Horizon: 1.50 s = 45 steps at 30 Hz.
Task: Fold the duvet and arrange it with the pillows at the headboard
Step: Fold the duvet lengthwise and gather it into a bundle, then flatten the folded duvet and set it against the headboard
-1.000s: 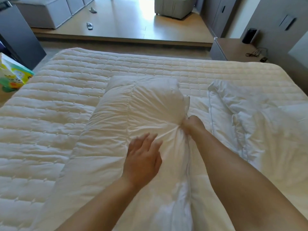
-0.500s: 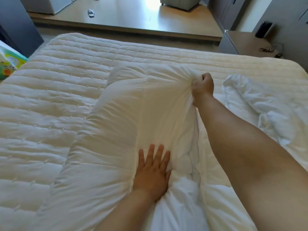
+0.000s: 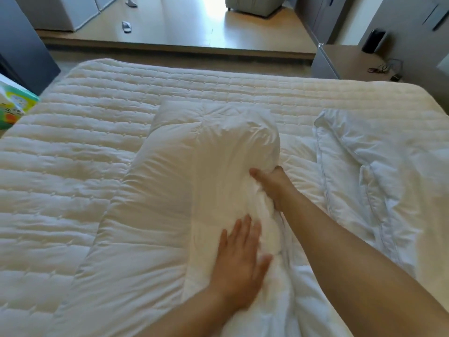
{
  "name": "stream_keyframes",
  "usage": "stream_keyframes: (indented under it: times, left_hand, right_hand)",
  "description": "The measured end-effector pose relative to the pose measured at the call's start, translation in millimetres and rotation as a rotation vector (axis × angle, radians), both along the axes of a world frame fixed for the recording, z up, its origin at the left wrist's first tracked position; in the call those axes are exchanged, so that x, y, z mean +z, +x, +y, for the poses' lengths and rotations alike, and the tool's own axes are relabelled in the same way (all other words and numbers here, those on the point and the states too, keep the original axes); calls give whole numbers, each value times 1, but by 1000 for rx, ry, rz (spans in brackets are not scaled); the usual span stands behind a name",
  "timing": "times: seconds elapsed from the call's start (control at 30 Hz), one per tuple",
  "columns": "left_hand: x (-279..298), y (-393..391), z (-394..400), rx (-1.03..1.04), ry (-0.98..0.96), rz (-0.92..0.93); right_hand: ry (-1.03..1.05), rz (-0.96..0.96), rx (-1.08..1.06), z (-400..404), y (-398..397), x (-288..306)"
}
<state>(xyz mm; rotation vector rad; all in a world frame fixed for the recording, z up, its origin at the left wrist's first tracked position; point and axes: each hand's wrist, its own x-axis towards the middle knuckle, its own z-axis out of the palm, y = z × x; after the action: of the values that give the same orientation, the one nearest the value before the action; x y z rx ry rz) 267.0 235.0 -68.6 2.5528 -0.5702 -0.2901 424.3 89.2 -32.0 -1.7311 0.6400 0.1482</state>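
A white duvet [image 3: 170, 190] lies bunched lengthwise down the middle of the quilted mattress [image 3: 73, 147], its top layer folded over into a puffy roll. My right hand [image 3: 272, 183] is shut on the folded edge of that roll. My left hand [image 3: 240, 261] rests flat on the duvet nearer to me, fingers apart. A white pillow [image 3: 379, 171] lies crumpled on the right side of the bed, apart from both hands.
A wooden nightstand [image 3: 352, 62] with a dark speaker and cables stands past the bed's far right corner. A colourful box [image 3: 14, 103] sits at the left edge. A raised wooden floor step [image 3: 170, 48] runs beyond the bed.
My right hand has pulled the gripped duvet edge back toward me from its farther, higher spot. My left hand stays flat on the duvet, shifted slightly.
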Motion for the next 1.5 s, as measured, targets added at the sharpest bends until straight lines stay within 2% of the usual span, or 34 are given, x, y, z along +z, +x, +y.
stream_keyframes:
  times: [0.03, 0.13, 0.17, 0.23, 0.3, 0.4, 0.53, 0.6, 0.67, 0.73, 0.8, 0.87, 0.9, 0.97, 1.03, 1.1, 1.17, 1.3, 1.37, 1.43, 1.47, 1.5]
  left_hand:
    - [3, -12, -7, -62, 14, -28]
    - [-12, -33, -16, -199, 241, -145]
    - [-21, -33, -17, -205, 282, -178]
    - [-24, -31, -19, -216, 347, -107]
    - [-21, -29, -23, -219, 374, -72]
    - [-11, -25, -25, -223, 448, 52]
    - [12, -22, -22, -199, 460, 106]
    - [24, -22, -26, -127, 402, 104]
    - [39, -18, -40, -24, 325, 52]
    - [49, -15, -63, 57, 205, -18]
    - [53, -9, -95, 60, 123, -28]
    - [56, 0, -135, 81, -13, 69]
    - [59, 3, -155, 127, -111, 203]
    - [61, 9, -190, 285, -349, 515]
    - [53, 10, -213, 410, -499, 736]
    - [45, 7, -223, 481, -522, 801]
    - [39, 4, -224, 485, -541, 767]
    - [35, 4, -205, 487, -724, 827]
    - [29, 13, -185, 499, -748, 841]
    - [18, 26, -173, 550, -671, 792]
    - [15, 31, -172, 573, -624, 762]
    - [16, 33, -175, 589, -578, 717]
  right_hand:
    - [13, -35, 4, -1, 6, 5]
    - [19, -112, 73, -14, 11, 9]
    - [-59, -56, 70, -23, 9, 2]
    - [-257, 129, 16, -36, -3, -8]
    - [-365, 180, 38, -38, -14, -8]
    - [-507, 91, 200, -23, -42, 25]
    - [-526, -128, 278, -38, -110, 78]
    - [-633, -278, 237, -71, -147, 105]
    - [-796, -319, 122, -121, -174, 122]
    - [-968, -180, 65, -167, -192, 121]
    - [-1022, 68, 165, -192, -206, 100]
    - [-997, 255, 372, -187, -222, 64]
    - [-994, 290, 471, -181, -229, 44]
    - [-994, 303, 592, -167, -239, 14]
    - [-997, 281, 648, -163, -242, -4]
    - [-985, 255, 694, -162, -246, -10]
    - [-942, 229, 721, -160, -254, -7]
    - [-659, 43, 745, -166, -266, 27]
    - [-463, -146, 632, -188, -273, 49]
    - [-502, -323, 269, -233, -281, 59]
    - [-564, -305, 61, -266, -282, 56]
    - [-629, -205, -94, -297, -282, 56]
